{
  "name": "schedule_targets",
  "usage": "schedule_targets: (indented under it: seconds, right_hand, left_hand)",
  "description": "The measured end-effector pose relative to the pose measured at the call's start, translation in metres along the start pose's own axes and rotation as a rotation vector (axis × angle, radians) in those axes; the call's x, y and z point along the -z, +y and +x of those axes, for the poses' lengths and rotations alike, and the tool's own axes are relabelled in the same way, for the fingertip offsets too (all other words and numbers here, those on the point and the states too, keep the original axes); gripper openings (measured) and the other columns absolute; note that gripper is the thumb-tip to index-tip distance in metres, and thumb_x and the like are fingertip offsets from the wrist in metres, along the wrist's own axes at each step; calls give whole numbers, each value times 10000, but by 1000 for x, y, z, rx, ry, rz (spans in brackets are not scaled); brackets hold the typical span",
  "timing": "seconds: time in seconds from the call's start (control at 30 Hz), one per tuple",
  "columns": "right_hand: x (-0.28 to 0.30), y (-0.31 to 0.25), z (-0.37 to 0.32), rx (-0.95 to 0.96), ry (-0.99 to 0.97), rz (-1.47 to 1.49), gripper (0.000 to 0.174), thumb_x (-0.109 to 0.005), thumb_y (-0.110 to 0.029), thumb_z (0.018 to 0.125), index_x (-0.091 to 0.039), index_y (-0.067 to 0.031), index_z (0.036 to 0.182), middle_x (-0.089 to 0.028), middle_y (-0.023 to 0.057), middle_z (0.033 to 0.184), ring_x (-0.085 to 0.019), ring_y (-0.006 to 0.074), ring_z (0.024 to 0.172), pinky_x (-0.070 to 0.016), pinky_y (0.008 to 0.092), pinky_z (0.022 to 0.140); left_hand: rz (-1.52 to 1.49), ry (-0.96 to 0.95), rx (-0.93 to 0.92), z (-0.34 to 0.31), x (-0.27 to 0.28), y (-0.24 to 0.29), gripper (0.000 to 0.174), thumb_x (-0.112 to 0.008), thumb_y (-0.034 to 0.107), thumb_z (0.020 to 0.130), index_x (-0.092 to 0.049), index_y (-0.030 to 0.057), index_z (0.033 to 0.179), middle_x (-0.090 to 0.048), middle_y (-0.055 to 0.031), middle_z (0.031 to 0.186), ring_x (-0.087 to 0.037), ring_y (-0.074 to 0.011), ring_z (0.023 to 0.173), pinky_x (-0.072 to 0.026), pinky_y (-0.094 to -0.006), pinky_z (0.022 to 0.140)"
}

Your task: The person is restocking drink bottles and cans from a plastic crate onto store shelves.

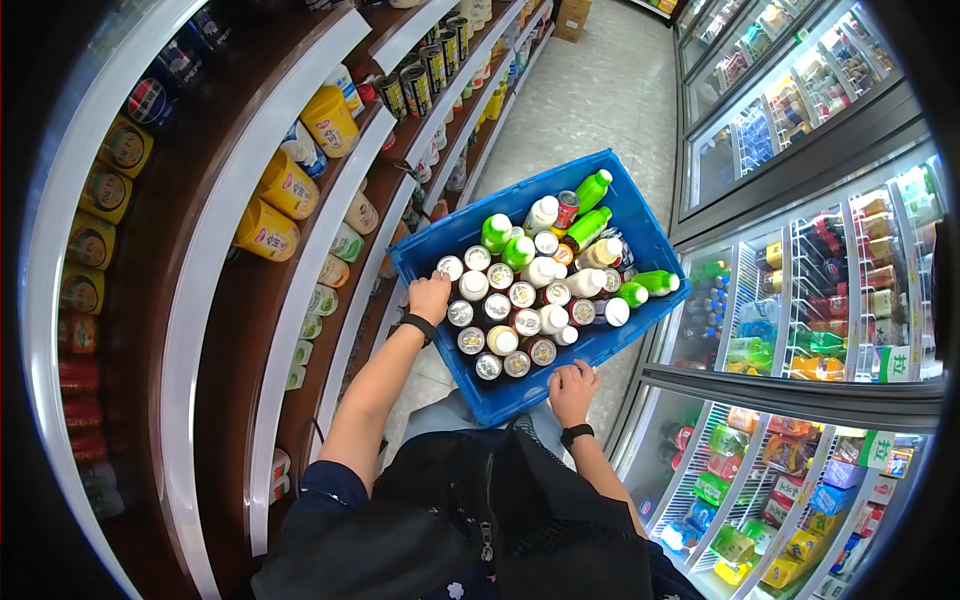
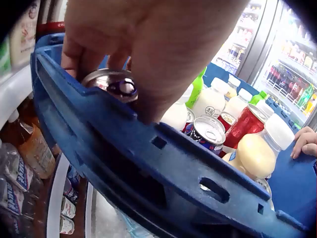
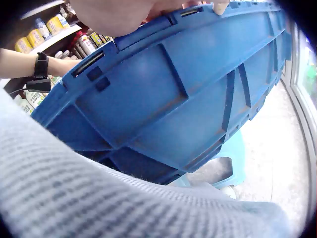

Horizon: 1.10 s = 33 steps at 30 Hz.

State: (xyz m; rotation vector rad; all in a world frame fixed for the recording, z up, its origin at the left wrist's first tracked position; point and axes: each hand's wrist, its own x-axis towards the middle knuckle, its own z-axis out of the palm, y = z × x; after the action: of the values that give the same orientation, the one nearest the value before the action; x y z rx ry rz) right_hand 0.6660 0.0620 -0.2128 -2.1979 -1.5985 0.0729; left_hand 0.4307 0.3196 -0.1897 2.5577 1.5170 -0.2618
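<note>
A blue plastic crate point(image 1: 520, 393) full of drinks lies in front of my body. My left hand point(image 1: 430, 298) is at its left rim. In the left wrist view, its fingers and thumb go round a drink can point(image 2: 106, 79) just inside the rim; only the silver lid shows. On the near rim, my right hand point(image 1: 573, 390) grips the crate, fingers over the edge. Around the held can stand silver-lidded cans point(image 1: 498, 306), white-capped bottles point(image 1: 473, 286) and a cream-coloured bottle point(image 2: 251, 156). Green bottles point(image 1: 590, 228) lean toward the crate's far side.
Curved shelves point(image 1: 225, 270) with yellow tubs point(image 1: 330, 120) and canned drinks run close along the left. Glass-door fridges point(image 1: 770, 300) line the right. Grey floor point(image 1: 600, 90) runs between them, with a cardboard box point(image 1: 572, 18) far ahead. A light-blue stool point(image 3: 235, 156) stands below the crate.
</note>
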Motion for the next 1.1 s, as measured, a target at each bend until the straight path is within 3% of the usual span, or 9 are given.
schedule_targets:
  seconds: [0.2, 0.3, 0.43, 0.57, 0.63, 0.73, 0.83, 0.97, 1.1]
  right_hand:
    - [1, 0, 6, 5, 5, 9, 94, -605, -166, 817, -675, -106, 834, -667, 26, 915, -533, 279, 1113, -289, 561, 1023]
    - [6, -1, 0, -6, -36, 5, 94, -611, -174, 818, -675, -106, 832, -666, 26, 916, -533, 282, 1110, -291, 562, 1020]
    - [13, -2, -1, 12, -67, -4, 96, -619, -185, 816, -677, -110, 831, -667, 24, 918, -537, 281, 1092, -292, 565, 1014]
    - [21, 5, 3, 30, -104, -37, 101, -618, -196, 815, -677, -115, 828, -669, 25, 915, -544, 271, 1059, -297, 561, 1003]
    - [25, 10, 5, 40, -119, -37, 103, -617, -200, 814, -676, -116, 826, -669, 25, 913, -545, 266, 1049, -298, 560, 1001]
    - [25, 7, 5, 46, -139, -43, 103, -617, -206, 812, -671, -120, 821, -669, 25, 910, -547, 257, 1034, -297, 562, 997]
    - [22, 5, 10, 56, -147, -33, 107, -615, -217, 806, -661, -121, 812, -668, 23, 907, -549, 252, 1023, -300, 581, 982]
    - [47, 42, -10, 90, -139, -4, 104, -613, -209, 802, -674, -128, 823, -670, 19, 911, -551, 237, 1022, -310, 543, 966]
    - [9, 14, -8, 86, -94, -143, 103, -581, -224, 802, -618, -128, 804, -637, 39, 921, -525, 273, 1059, -312, 612, 958]
  left_hand:
    - [127, -38, 14, 14, -34, 4, 179, -613, 167, 837, -643, 130, 1010, -675, -76, 978, -680, -249, 913, -424, -435, 876]
    - [117, -65, 58, 15, -42, 9, 177, -612, 164, 842, -636, 130, 1013, -673, -77, 974, -679, -240, 914, -432, -426, 847]
    - [105, 122, 153, 15, -58, 8, 146, -603, 124, 827, -602, 120, 973, -659, -85, 959, -677, -254, 863, -460, -423, 832]
    - [86, -25, 32, 13, -47, 10, 111, -571, 117, 839, -667, 131, 892, -707, -67, 849, -682, -238, 809, -450, -435, 856]
    - [58, 33, 69, 10, -37, 20, 89, -613, 114, 812, -687, 142, 852, -713, -51, 835, -678, -204, 849, -429, -386, 832]
    - [-16, 143, 53, -8, -16, 13, 79, -609, 96, 804, -678, 117, 836, -704, -70, 836, -668, -233, 845, -464, -393, 787]
    - [-447, 432, -23, -32, 22, -8, 91, -584, 102, 837, -657, 49, 851, -682, -127, 854, -636, -317, 854, -499, -438, 768]
    - [-562, 666, 25, -124, 112, 16, 129, -637, 109, 855, -683, 19, 936, -685, -154, 925, -641, -334, 881, -507, -415, 791]
    - [-544, 978, 71, -165, 152, -64, 68, -651, 77, 856, -662, 32, 906, -665, -125, 862, -627, -302, 810, -488, -375, 702]
